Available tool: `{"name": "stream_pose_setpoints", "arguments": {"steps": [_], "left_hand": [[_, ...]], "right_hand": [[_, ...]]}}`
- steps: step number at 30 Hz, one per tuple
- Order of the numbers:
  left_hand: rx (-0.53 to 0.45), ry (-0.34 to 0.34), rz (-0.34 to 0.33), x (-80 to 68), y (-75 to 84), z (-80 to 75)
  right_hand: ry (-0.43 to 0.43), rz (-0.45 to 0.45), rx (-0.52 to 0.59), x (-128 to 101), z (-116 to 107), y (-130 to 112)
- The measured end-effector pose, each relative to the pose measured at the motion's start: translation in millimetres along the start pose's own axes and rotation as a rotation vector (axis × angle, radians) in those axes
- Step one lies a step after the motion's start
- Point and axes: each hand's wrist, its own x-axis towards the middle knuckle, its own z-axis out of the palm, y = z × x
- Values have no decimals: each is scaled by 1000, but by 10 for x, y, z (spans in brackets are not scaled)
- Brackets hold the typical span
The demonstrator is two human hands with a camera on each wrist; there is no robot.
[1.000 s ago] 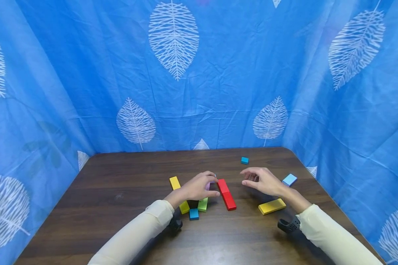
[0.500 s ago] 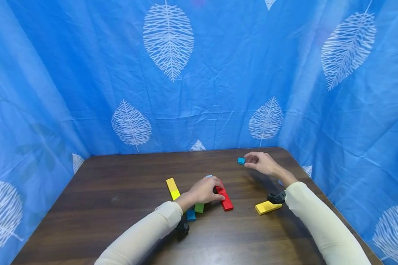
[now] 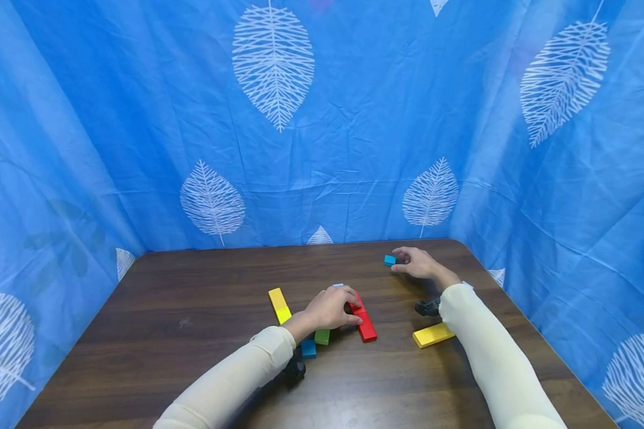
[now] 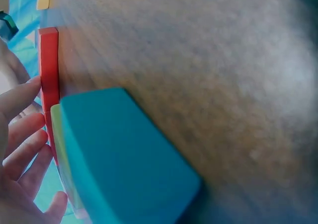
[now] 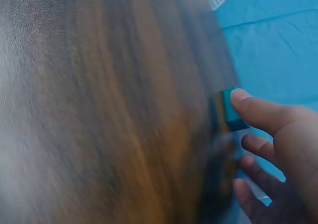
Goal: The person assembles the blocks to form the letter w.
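Observation:
In the head view my left hand [image 3: 333, 307] rests at a row of two red blocks [image 3: 367, 326], thumb and fingertips touching them. Its fingers are loosely bent rather than closed round the row, as the left wrist view also shows beside the red blocks [image 4: 48, 65]. Toward the back of the table, my right hand [image 3: 420, 263] reaches to a small blue block [image 3: 389, 260]. In the right wrist view the thumb overlaps that blue block [image 5: 233, 112], and the other fingers are spread apart below it.
A yellow block [image 3: 432, 336] lies beside the right forearm. Left of the red row are a yellow strip [image 3: 279, 305], a dark blue block [image 3: 308, 349] and a green block [image 3: 322, 337], partly covered by my left arm. A blue curtain [image 3: 354, 149] rises behind the table.
My left hand has moved right onto the red row. My right hand has gone forward to the small blue block, shifting slightly left in the last half second.

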Motion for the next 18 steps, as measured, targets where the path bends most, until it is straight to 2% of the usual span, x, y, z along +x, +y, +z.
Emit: {"name": "stream_pose_setpoints", "arguments": {"steps": [3, 8, 18], "left_hand": [[-2, 3, 4, 5, -2, -4], [-7, 10, 6, 6, -23, 6], [-15, 17, 7, 8, -54, 35]], "right_hand": [[-3, 4, -12, 35, 65, 25], [47, -7, -28, 64, 134, 46], [65, -10, 11, 31, 184, 70]]}}
